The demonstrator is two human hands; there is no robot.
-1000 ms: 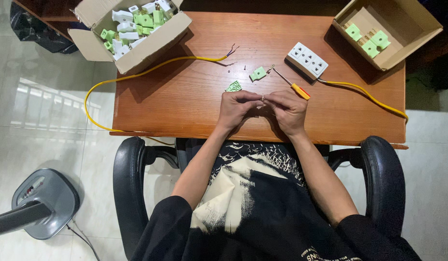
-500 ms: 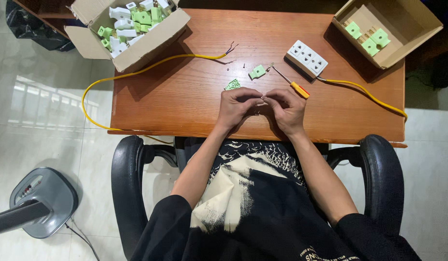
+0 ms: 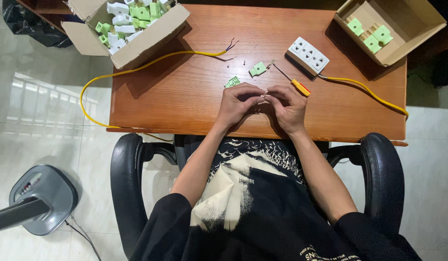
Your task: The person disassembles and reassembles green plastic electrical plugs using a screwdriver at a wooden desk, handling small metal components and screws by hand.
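A tiny pale part [image 3: 263, 98], too small to identify, is pinched between both hands near the front edge of the desk [image 3: 185, 96], about midway along it. The left hand [image 3: 239, 102] and right hand [image 3: 287, 104] meet fingertip to fingertip, fingers narrowed on the part. This looks like a fiddly fitting step; the next move likely calls for a steady, fine grip. Just beyond lie two green plastic pieces [image 3: 257, 69], a yellow-handled screwdriver [image 3: 292, 82], a white socket strip [image 3: 308, 54] and a yellow cable [image 3: 137, 70]. Cardboard boxes [image 3: 137, 43] sit at both far corners.
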